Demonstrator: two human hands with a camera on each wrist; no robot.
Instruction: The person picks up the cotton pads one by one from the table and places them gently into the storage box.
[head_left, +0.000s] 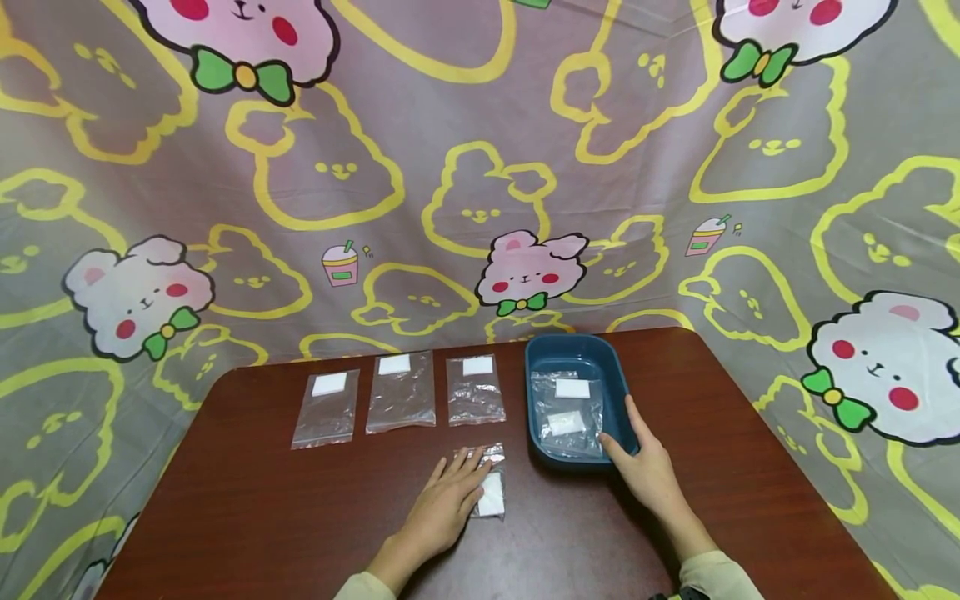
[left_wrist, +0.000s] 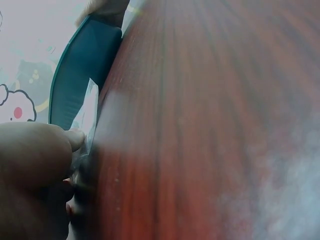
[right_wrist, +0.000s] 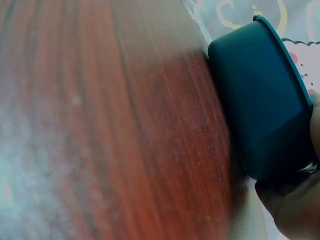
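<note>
My left hand (head_left: 447, 504) rests, fingers stretched out, on a small clear zip bag (head_left: 491, 493) that has a white patch and lies flat at the table's near middle. The right hand (head_left: 648, 471) grips the near right side of a dark blue plastic bin (head_left: 576, 348), thumb over the rim and fingers along the outside. Inside the bin lie clear bags (head_left: 573, 404) with white labels, overlapping one another. In the right wrist view the bin's outer wall (right_wrist: 262, 100) fills the right side. The left wrist view catches the thumb (left_wrist: 75, 140) beside the bag's raised edge (left_wrist: 89, 115).
Three more clear zip bags lie in a row left of the bin: a left one (head_left: 325, 417), a middle one (head_left: 401, 398) and a right one (head_left: 476, 403), each with a white label. The brown table (head_left: 300, 517) backs onto a patterned curtain (head_left: 420, 183).
</note>
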